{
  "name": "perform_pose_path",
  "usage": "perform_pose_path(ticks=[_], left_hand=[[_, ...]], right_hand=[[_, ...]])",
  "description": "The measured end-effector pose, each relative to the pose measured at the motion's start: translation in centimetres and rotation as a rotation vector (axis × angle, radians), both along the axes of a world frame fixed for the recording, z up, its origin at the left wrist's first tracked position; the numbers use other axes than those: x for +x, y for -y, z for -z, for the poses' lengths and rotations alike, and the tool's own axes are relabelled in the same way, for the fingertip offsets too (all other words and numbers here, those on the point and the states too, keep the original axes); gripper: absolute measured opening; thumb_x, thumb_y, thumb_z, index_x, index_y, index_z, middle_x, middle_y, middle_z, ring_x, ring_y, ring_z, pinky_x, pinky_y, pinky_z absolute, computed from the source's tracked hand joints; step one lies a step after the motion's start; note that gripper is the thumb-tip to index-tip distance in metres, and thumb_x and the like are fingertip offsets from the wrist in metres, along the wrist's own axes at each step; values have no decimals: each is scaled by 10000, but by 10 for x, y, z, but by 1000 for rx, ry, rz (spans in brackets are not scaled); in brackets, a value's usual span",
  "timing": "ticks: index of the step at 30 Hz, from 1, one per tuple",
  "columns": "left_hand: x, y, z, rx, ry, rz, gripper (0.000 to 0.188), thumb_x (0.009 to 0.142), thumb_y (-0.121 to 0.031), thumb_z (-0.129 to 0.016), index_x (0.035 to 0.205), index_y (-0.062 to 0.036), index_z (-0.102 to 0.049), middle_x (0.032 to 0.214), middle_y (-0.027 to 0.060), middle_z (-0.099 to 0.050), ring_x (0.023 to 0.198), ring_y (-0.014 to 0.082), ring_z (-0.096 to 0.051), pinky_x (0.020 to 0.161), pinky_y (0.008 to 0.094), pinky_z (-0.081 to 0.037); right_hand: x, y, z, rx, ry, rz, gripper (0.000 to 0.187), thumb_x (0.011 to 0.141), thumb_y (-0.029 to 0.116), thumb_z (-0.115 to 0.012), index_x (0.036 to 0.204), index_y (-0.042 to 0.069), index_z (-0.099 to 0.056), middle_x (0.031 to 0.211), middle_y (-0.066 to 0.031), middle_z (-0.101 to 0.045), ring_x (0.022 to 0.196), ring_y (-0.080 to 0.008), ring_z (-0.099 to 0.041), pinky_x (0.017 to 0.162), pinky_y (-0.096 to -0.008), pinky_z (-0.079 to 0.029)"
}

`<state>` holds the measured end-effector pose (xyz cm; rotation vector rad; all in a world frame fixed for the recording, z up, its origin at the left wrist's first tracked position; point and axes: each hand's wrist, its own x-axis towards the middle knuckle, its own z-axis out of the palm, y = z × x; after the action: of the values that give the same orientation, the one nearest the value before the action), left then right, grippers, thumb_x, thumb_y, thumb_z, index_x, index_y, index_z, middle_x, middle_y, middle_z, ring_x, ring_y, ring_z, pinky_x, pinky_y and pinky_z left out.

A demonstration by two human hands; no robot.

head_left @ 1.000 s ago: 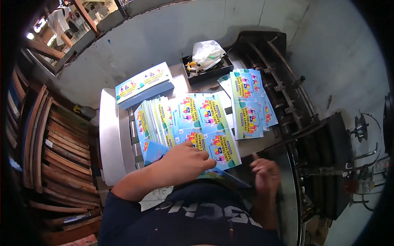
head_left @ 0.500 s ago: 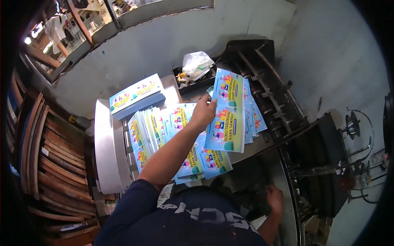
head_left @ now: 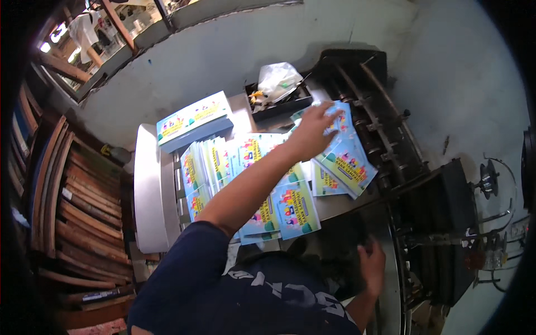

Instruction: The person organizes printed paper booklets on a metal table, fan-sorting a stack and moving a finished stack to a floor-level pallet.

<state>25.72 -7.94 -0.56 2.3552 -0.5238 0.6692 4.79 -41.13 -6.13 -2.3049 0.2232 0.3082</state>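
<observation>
My left hand (head_left: 317,133) reaches over the right-hand pile of printed booklet covers (head_left: 349,162). Its fingers are spread, and the fingertips lie over the pile's far end; whether they press on it I cannot tell. These covers are light blue and yellow with small cartoon figures, and they lie fanned at angles. Beneath and beside my left forearm is a middle pile of the same covers (head_left: 296,209), partly hidden by the arm. Low on the right, my right hand (head_left: 372,267) hangs near the table's front edge, thumb and fingers apart, holding nothing visible.
A neat stack of covers (head_left: 194,118) stands at the far left, with upright, leaning booklets (head_left: 207,162) before it. Behind sits a black tray (head_left: 282,110) with a white plastic bag (head_left: 278,81). A dark machine with rollers (head_left: 371,117) borders the right; wooden boards (head_left: 92,223) fill the left.
The long double cover sheet that my left hand held is out of it. That hand has moved right and away from me, its fingers now spread. My right hand's fingers have opened slightly.
</observation>
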Motion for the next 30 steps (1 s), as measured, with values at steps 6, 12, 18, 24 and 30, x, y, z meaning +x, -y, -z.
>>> perform_pose_path(ticks=[6, 12, 18, 24, 30], left_hand=[[-155, -122, 33, -43, -180, -488, 415, 859, -181, -672, 1239, -30, -602, 1373, 214, -500, 1287, 380, -453, 1071, 458, -369], [-271, -140, 51, 20, -315, -715, 475, 853, -229, -688, 1269, -25, -581, 1381, 246, -478, 1310, 415, -421, 1094, 489, -330], [-338, -186, 106, -501, -447, -1159, 575, 884, -296, -677, 1317, 42, -503, 1338, 256, -491, 1264, 380, -461, 1071, 475, -363], [-316, -210, 117, -1069, -472, -1025, 682, 885, -223, -708, 1402, 64, -369, 1143, 156, -594, 926, 172, -622, 796, 299, -527], [-284, -215, 96, -1611, -552, -567, 487, 897, -155, -684, 1285, 78, -507, 886, 86, -634, 805, 146, -637, 724, 285, -527]], right_hand=[[47, -133, -15, 294, 146, -337, 560, 826, 189, -739, 1323, 25, -539, 1245, -205, -595, 1134, -364, -598, 977, -449, -466], [45, -161, 9, -353, 450, -1106, 606, 772, 98, -721, 1346, 78, -530, 1407, -196, -476, 1382, -337, -374, 1124, -537, -302], [54, -158, 17, 126, 526, -894, 629, 699, -72, -559, 1312, 68, -574, 1380, -168, -542, 1272, -374, -514, 1103, -498, -360], [22, -235, 8, -196, 379, -1211, 762, 756, 475, -781, 1365, 99, -520, 1492, -202, -393, 1407, -361, -335, 1126, -575, -247], [75, -270, 58, -104, 456, -763, 920, 751, 625, -707, 1459, 121, -402, 1546, -249, -258, 1446, -408, -220, 1140, -612, -135]])
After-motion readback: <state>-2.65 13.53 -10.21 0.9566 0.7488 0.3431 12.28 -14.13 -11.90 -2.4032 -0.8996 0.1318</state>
